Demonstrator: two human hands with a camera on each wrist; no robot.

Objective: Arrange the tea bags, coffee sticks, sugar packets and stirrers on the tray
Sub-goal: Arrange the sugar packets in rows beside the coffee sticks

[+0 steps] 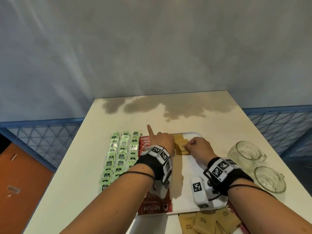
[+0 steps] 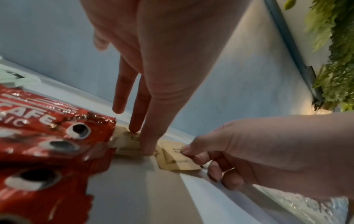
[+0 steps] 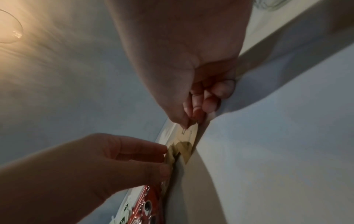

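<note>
- Cream square table top (image 1: 104,149) fills most of what we see from the head view, set against a grey wall.
- White rectangular plastic tray (image 1: 185,186) lies flat on it, under both of our wrists.
- Green paper tea bags (image 1: 120,156) sit in three neat columns along the tray's left side.
- Red foil coffee sticks (image 1: 154,206) run in one overlapping column just right of the tea bags, reaching the tray's near edge.
- Two clear glass cups (image 1: 270,179) rest on the table right of the tray, apart from it.
- Loose brown paper sugar packets (image 1: 207,222) lie in a pile at the near edge, beside the tray.
- Our left hand (image 1: 163,138) presses straight fingers (image 2: 147,136) down on the sugar packets already on the tray (image 2: 128,145), at its far end next to the coffee sticks; its index finger points up, touching nothing.
- Our right hand (image 1: 199,146) pinches one tan sugar packet (image 1: 184,146) between thumb and forefinger at its right edge, the other fingers curled under; the packet lies just right of the pressed ones, overlapping them.
</note>
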